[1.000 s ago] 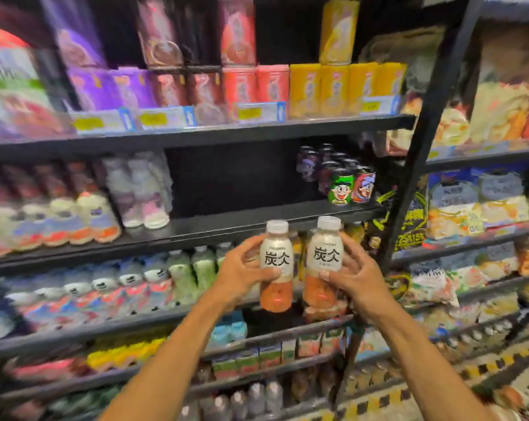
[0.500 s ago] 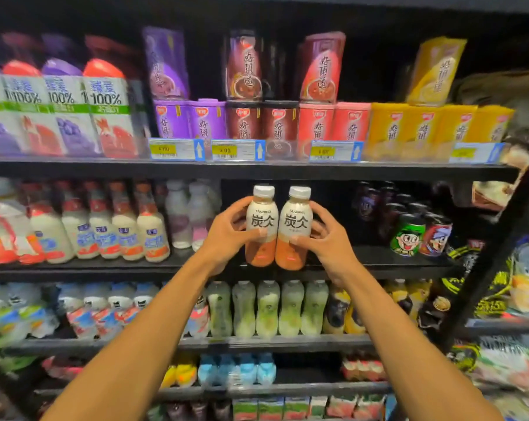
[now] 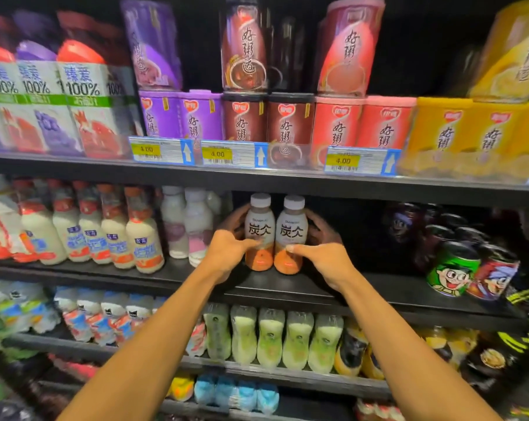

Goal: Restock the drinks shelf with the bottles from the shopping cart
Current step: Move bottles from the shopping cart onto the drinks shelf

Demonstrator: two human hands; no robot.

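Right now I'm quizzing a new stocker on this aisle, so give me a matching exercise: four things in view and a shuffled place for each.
Things:
1. left hand
2. right hand
3. green cartoon can
4. pale green bottles

Places:
A. gripping the right held bottle
B. lower shelf, centre
C. middle shelf, right end
D. gripping the left held bottle

Pairs: 1-D, 2-A, 3-C, 4-B
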